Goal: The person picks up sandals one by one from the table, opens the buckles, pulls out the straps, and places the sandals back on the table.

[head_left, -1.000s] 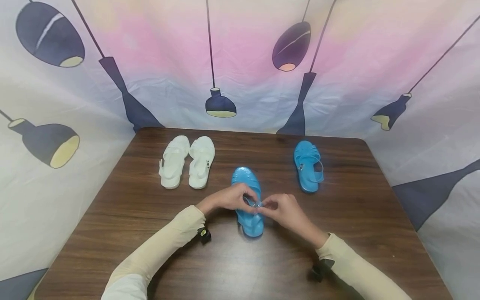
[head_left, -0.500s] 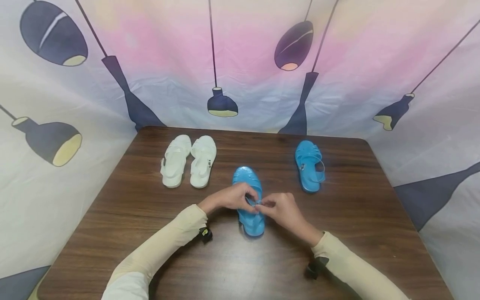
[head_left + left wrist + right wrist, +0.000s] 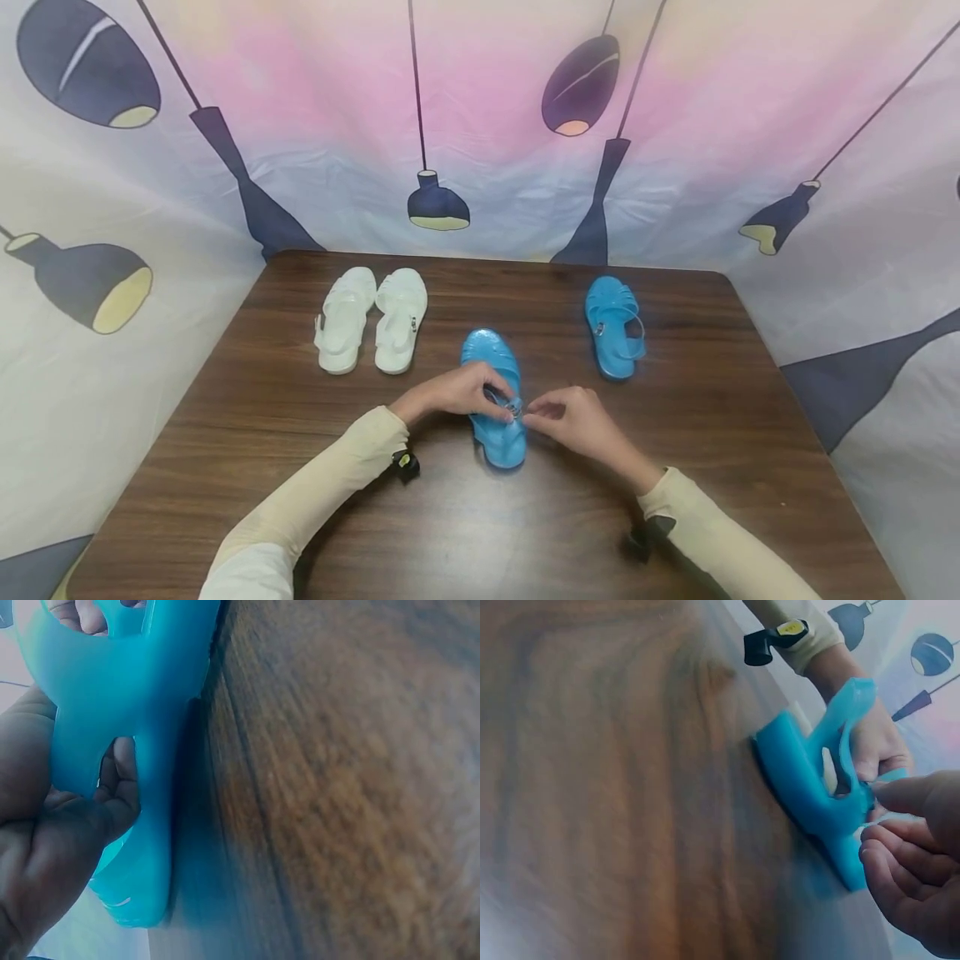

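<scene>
A blue sandal (image 3: 504, 446) lies in the middle of the table, toe pointing away. My left hand (image 3: 468, 392) reaches over its left side, holding the strap near the small metal buckle. In the left wrist view the left hand's fingers (image 3: 120, 780) curl through the sandal's side opening. My right hand (image 3: 573, 421) is at the right of the buckle, thumb and finger pinching at the strap's end. The right wrist view shows the right thumb (image 3: 907, 796) close against the strap by the buckle; the strap's tip is partly hidden.
A second blue sandal (image 3: 618, 342) stands at the back right of the brown wooden table (image 3: 705, 400). Two white sandals (image 3: 401, 342) lie side by side at the back left. A curtain (image 3: 495, 100) printed with lamps hangs behind the table.
The right hand has drawn slightly right from the buckle, so more of the buckle shows. The left hand and the sandals stay in place; the head view has shifted a little.
</scene>
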`<state>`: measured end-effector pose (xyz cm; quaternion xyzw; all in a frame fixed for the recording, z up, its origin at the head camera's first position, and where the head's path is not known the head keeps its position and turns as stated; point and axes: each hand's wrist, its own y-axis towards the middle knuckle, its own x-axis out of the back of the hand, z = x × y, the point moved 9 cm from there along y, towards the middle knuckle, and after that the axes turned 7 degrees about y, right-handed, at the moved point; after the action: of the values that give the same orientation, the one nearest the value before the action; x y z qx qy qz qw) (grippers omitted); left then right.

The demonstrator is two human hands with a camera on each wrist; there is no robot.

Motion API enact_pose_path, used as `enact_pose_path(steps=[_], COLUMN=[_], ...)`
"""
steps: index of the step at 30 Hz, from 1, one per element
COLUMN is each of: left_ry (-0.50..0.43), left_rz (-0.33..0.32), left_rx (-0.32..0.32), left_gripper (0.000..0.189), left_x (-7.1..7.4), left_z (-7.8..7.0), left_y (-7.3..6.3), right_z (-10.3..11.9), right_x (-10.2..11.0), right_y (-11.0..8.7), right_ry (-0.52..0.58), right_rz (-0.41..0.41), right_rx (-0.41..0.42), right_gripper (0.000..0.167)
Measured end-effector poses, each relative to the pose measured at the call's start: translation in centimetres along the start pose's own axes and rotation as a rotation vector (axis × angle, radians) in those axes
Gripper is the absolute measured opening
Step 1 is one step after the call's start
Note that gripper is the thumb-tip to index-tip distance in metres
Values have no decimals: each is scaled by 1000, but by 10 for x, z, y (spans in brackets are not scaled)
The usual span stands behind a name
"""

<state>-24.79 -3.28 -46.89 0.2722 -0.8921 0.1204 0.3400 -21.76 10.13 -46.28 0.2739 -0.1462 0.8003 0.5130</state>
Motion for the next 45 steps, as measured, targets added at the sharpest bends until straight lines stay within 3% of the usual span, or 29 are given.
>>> enact_pose_path(steps=[6,16,24,31,34,45], left_ry=[-3,8,3,-27,-30,-15], left_rz=[-13,-29,-45,-44,-42,-33], left_rx=[5,11,-44,-11,-7,-6], left_gripper=[29,29,21,27,28,27], left_x=[1,1,0,-1,0,0], left_z=[2,3,0,3,3,3], left_y=[0,-2,-1,-1,-1,-1], right_z=[-9,-9,15,3,-2,6], right_x=[-9,-15,-14,-8,-10,-12], right_y=[-4,-6,-2,-5,-7,-9], right_ry=[78,110,40,52,57,-33], right_rz=[40,-54,-116,-84,-53,-70], right_rx=[-58,-63,52,-75,-92,91], right_gripper=[14,12,14,13,18,17])
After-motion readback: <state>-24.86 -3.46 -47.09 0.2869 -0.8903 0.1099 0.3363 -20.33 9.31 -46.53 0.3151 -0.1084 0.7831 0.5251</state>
